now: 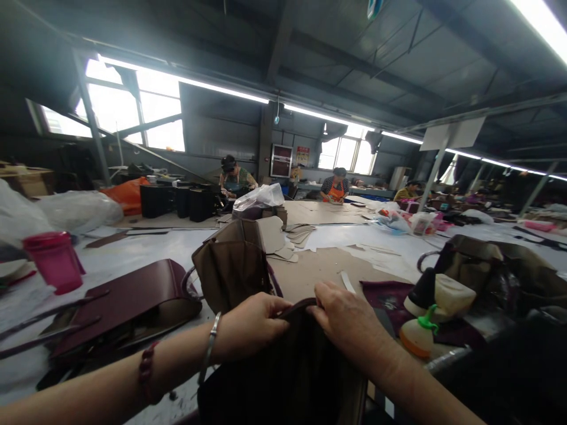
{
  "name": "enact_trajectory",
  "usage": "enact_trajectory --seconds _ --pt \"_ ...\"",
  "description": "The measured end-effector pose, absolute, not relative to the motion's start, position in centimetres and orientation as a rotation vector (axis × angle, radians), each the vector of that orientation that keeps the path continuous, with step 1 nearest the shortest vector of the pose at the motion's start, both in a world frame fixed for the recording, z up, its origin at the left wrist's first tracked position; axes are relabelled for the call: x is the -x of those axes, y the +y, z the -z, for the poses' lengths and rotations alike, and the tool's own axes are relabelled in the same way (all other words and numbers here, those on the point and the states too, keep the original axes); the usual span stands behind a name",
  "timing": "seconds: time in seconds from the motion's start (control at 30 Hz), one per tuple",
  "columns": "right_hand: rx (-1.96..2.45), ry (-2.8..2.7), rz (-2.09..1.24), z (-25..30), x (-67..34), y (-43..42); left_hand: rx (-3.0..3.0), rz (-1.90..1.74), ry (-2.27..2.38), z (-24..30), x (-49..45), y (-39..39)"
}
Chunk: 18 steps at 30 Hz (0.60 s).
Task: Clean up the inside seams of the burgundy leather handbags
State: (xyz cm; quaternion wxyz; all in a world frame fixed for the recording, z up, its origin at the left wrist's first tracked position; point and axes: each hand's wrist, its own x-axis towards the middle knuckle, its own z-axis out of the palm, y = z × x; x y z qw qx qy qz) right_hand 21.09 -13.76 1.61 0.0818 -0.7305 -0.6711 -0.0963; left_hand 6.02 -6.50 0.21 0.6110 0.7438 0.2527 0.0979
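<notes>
A dark brown bag (283, 372) stands in front of me, its upper edge pinched by both hands. My left hand (254, 321) grips the rim from the left, thumb and fingers closed on it. On the right side of the same rim, my right hand (341, 316) is closed with its fingers curled over the edge. Just behind is an olive-brown lining (233, 271) of another bag. To the left lies a maroon handbag (133, 295) on its side, with its straps toward me. The lower part of the held bag is in deep shadow.
A pink cup (53, 260) stands at left. At right are a squeeze bottle with a green nozzle (419, 333), a maroon cloth (385, 295) and more brown bags (478, 260). Cut card pieces (299, 235) lie ahead. Several people work farther back.
</notes>
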Motion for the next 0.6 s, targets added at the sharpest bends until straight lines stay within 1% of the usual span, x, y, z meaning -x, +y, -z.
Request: enact_trajectory --seconds 0.17,0.33,0.6 --pt "2.175 -2.021 0.287 -1.6 -21.3 -13.6 -1.780 -0.185 0.646 -0.4 -7.0 -5.9" --pt "2.168 -2.021 0.277 -1.3 -21.8 -13.5 -1.814 -0.265 0.515 0.1 -8.1 -5.6" --pt "2.110 -2.018 0.255 -1.3 -21.8 -13.8 -1.785 -0.316 0.577 0.3 -8.2 -5.9"
